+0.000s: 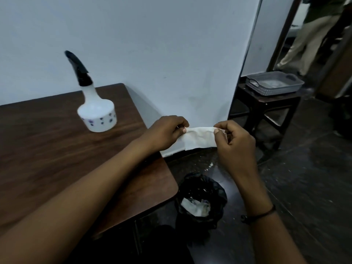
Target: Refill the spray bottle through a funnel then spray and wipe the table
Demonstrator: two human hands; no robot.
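Observation:
A white spray bottle (96, 113) with a black trigger head stands upright on the dark wooden table (47, 149), toward its back. Past the table's right edge, my left hand (165, 132) and my right hand (234, 143) each pinch one end of a white tissue (200, 138), stretched between them in the air. The tissue hangs above the floor, higher than and behind a small bin. No funnel is in sight.
A small bin with a black liner (202, 199) holding crumpled white paper stands on the floor by the table's right corner. A grey plastic tray (274, 83) rests on a dark stool (266, 109) at the right. A person stands in the doorway far right.

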